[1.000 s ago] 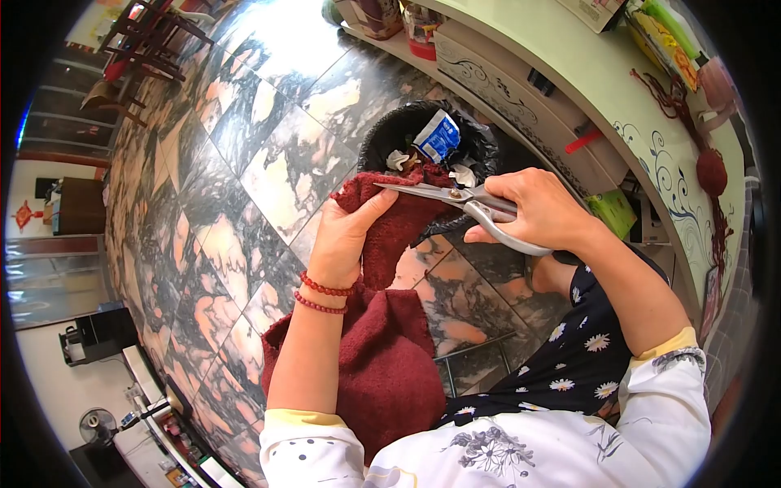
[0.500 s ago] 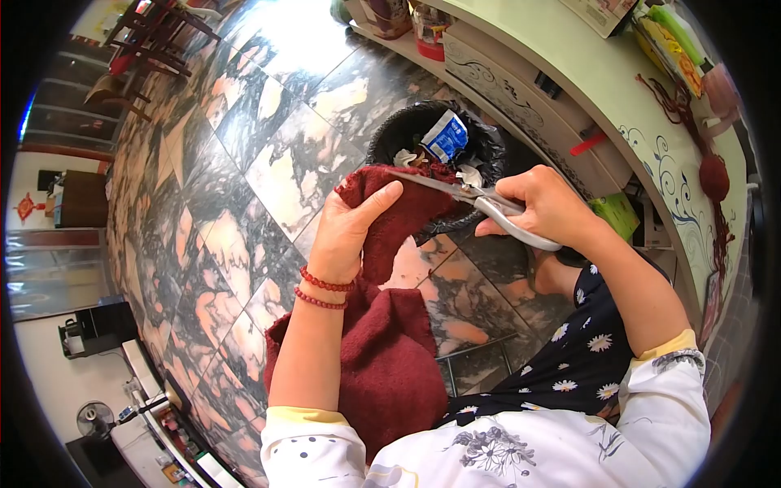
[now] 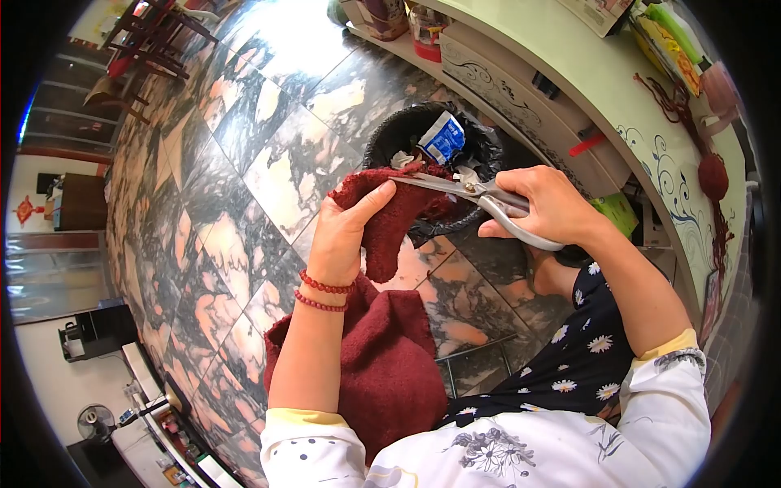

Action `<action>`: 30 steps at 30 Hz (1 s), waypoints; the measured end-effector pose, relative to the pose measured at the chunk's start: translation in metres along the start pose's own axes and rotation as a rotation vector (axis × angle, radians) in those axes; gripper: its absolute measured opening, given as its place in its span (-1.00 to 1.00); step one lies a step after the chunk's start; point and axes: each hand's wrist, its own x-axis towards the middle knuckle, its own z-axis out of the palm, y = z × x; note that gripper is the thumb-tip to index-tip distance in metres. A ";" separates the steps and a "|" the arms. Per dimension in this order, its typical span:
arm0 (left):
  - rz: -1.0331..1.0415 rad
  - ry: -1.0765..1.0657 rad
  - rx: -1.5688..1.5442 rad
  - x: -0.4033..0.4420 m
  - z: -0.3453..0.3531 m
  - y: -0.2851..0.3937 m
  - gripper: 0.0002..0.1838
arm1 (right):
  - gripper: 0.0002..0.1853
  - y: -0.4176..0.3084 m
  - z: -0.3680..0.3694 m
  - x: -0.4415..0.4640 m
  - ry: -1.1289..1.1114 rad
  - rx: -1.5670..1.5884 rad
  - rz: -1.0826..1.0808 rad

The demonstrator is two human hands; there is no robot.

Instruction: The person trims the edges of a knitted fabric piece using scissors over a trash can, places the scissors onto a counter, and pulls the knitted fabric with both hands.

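Observation:
My left hand [image 3: 348, 224] pinches the upper edge of a dark red knitted fabric [image 3: 382, 358], thumb on top. Part of the fabric hangs below that hand, and the rest lies over my lap. In my right hand [image 3: 547, 207] is a pair of scissors [image 3: 504, 213] with pale grey handles. The blades point left along the fabric's top edge, their tips close to my left thumb. Both blades look slightly apart. Right under the blades stands a bin [image 3: 382, 138] lined with a black bag, holding a blue-and-white packet [image 3: 442, 137] and crumpled white scraps.
A pale cabinet [image 3: 561, 73] curves along the right, with a red yarn ball [image 3: 713, 177] and loose strands on its top. Marble-patterned tiles [image 3: 236, 228] cover the floor. Wooden chairs [image 3: 154, 41] stand at the far left, and a fan [image 3: 95, 421] at the lower left.
The scissor blades have opened a little, and my right hand's fingers have spread slightly with the handles. My left hand and the fabric have shifted very slightly left.

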 end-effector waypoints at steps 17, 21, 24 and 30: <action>-0.075 -0.042 0.007 0.002 0.011 -0.008 -0.80 | -0.34 0.008 0.005 -0.001 0.060 -0.004 -0.115; -0.090 -0.044 0.005 0.003 0.011 -0.006 -0.80 | -0.39 0.005 0.006 -0.001 0.004 0.042 -0.048; -0.088 -0.038 0.015 0.002 0.009 -0.005 -0.81 | -0.40 0.002 0.005 -0.001 -0.043 0.102 0.019; -0.076 -0.058 0.024 0.002 0.003 -0.005 -0.82 | -0.37 0.002 0.007 0.000 -0.032 0.109 0.001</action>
